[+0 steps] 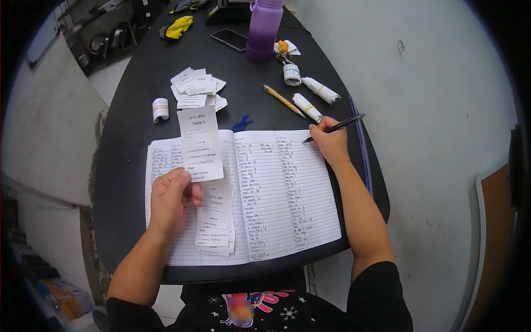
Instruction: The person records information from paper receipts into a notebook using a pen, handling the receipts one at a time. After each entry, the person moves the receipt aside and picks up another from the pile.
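An open lined notebook (271,221) with handwritten columns lies at the near edge of the black table. My left hand (172,199) pinches the lower edge of a printed order slip (200,145), held up over the left page. More order slips (214,213) are stacked on that page, just below the held one. In my right hand (330,145) is a black pen (348,122), its tip near the top of the right page. Beyond the notebook sits a loose pile of slips (193,88).
Rolled papers (160,110), a wooden pen (284,101) and a blue ribbon (242,123) lie past the notebook. Farther back are a purple bottle (264,30), a phone (229,40), keys (284,54) and a yellow glove (180,26). A wall (420,138) borders the table's right.
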The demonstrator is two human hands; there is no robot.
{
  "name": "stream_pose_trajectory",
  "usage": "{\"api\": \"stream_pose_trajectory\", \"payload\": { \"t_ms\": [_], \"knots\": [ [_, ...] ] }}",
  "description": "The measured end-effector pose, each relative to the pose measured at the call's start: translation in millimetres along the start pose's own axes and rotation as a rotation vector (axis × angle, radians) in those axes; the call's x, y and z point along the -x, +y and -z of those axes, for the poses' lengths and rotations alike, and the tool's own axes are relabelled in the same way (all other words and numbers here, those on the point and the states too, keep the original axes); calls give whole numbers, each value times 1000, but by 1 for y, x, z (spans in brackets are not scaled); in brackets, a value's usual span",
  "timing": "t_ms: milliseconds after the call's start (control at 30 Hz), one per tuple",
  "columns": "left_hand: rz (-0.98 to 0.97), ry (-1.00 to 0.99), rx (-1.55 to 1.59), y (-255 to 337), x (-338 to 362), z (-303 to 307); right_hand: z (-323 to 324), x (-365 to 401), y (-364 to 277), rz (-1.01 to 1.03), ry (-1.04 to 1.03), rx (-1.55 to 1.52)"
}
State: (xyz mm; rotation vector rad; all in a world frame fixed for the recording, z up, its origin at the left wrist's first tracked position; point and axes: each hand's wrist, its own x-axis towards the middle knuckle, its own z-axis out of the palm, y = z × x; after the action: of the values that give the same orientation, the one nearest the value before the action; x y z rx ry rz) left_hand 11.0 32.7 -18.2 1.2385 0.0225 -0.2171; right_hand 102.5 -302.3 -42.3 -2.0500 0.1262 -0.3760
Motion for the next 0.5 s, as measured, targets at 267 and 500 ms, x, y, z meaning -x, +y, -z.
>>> {"api": "stream_pose_trajectory", "payload": {
  "t_ms": [267,500],
  "knots": [
    [4,6,0,1,0,-2,0,-2,4,-4,-1,-28],
    [-6,-7,-9,-1,0,-1,2,1,-4,-11,-20,-15]
  ]
}}
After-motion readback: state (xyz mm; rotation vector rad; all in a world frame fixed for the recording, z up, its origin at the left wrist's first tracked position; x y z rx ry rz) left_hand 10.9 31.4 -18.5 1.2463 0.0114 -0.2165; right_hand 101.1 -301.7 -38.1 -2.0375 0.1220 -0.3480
